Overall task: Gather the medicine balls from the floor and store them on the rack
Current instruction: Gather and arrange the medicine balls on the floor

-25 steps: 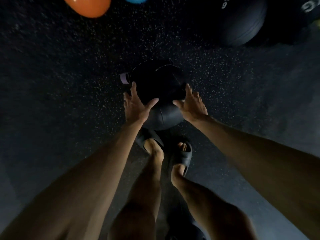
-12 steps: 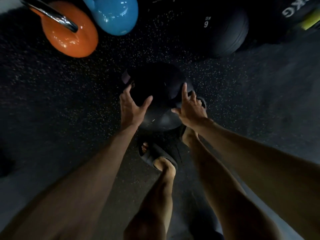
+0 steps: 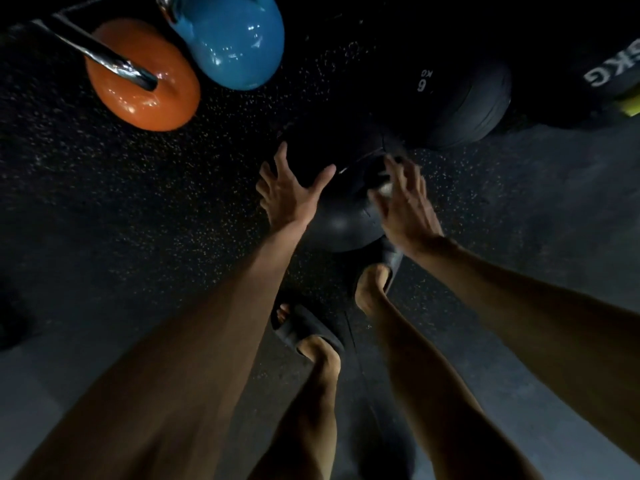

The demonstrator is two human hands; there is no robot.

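Observation:
A black medicine ball (image 3: pixel 341 220) is between my two hands, low over the dark speckled floor, right in front of my feet. My left hand (image 3: pixel 287 192) presses its left side with fingers spread and thumb out. My right hand (image 3: pixel 403 206) presses its right side, fingers spread and slightly bent. Just beyond it lies a second black medicine ball (image 3: pixel 460 95) marked 6 KG. A third black ball (image 3: pixel 595 57) with white KG lettering sits at the top right, partly cut off.
An orange kettlebell (image 3: pixel 142 88) and a blue kettlebell (image 3: pixel 235 39) with chrome handles stand on the floor at the upper left. My feet in dark slides (image 3: pixel 304 329) are directly below the held ball. The rack is out of view.
The view has moved forward: the kettlebells and the 6 KG ball appear larger and closer. My hands and the held ball shifted right and toward the 6 KG ball. My feet stepped.

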